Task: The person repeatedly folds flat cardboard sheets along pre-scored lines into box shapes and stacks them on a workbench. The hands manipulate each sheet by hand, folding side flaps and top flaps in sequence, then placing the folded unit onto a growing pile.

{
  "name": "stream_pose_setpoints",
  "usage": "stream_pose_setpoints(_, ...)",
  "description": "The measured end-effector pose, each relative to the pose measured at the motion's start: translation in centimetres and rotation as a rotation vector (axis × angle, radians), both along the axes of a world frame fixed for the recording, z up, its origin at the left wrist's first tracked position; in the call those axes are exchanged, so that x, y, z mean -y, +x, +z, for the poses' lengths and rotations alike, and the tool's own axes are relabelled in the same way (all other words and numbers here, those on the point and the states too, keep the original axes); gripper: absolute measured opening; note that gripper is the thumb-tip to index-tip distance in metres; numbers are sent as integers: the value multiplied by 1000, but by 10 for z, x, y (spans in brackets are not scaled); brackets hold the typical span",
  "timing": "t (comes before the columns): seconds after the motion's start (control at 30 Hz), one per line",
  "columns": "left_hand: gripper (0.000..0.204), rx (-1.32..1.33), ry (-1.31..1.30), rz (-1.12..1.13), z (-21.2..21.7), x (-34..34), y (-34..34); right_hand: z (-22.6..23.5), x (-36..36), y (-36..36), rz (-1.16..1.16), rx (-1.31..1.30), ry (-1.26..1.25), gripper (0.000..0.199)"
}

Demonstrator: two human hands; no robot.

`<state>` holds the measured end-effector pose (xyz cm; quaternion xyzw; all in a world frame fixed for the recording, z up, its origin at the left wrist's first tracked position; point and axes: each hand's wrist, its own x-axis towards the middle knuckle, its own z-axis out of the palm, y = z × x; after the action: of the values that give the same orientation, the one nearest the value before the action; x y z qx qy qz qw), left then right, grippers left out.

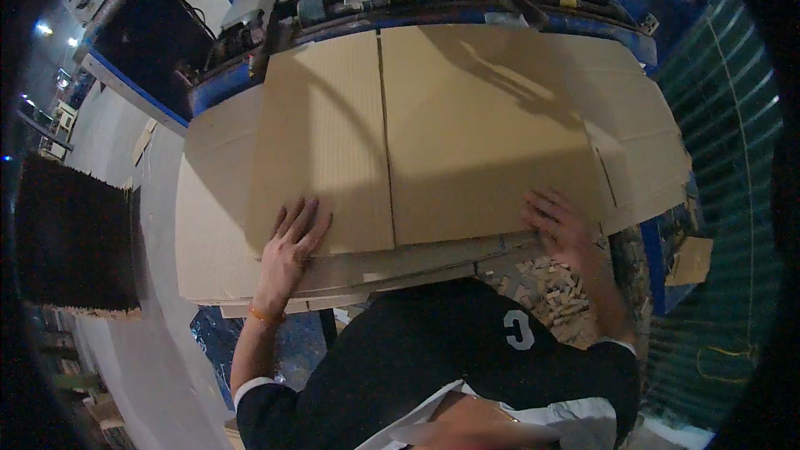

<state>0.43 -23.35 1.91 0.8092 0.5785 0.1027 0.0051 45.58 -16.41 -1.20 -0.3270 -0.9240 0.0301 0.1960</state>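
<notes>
Both flat, left hand (pixel 287 250) and right hand (pixel 562 229) press cardboard sheet's (pixel 467 133) near edge.

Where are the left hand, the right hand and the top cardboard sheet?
left hand (pixel 292 242), head view, on the back of the hand.
right hand (pixel 560 229), head view, on the back of the hand.
top cardboard sheet (pixel 475 133), head view, on its flat upper face.

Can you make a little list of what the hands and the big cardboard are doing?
left hand: flat, fingers spread, on the top cardboard sheet
right hand: flat on that sheet's near right edge
top cardboard sheet: lies flat on a cardboard stack, one crease down it
behind: blue machine
lower right: small wood scraps
</notes>
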Motion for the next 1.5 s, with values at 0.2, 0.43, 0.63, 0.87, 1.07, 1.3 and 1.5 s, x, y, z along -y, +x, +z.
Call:
stream_pose_setpoints(0.2,56,91,189,-11,-7,-47,-8,11,-76,-3,-76,258,56,52)
stream_pose_setpoints(0.43,65,121,226,-72,-8,-82,-30,16,-157,-11,-214,255,133,69)
stream_pose_setpoints(0.63,71,161,199,-2,-5,-65,-18,21,-148,-2,-211,464,112,74)
stream_pose_setpoints(0.87,65,235,293,73,-10,-143,-8,20,-183,-27,-221,291,16,69)
stream_pose_setpoints(1.07,68,-35,373,306,-20,-188,-9,19,-196,-35,-390,237,114,52)
stream_pose_setpoints(1.3,69,24,471,710,-20,-69,-27,42,-77,101,-721,31,24,49)
stream_pose_setpoints(1.5,81,96,200,479,-36,-119,17,8,-76,127,-847,-22,-71,49)
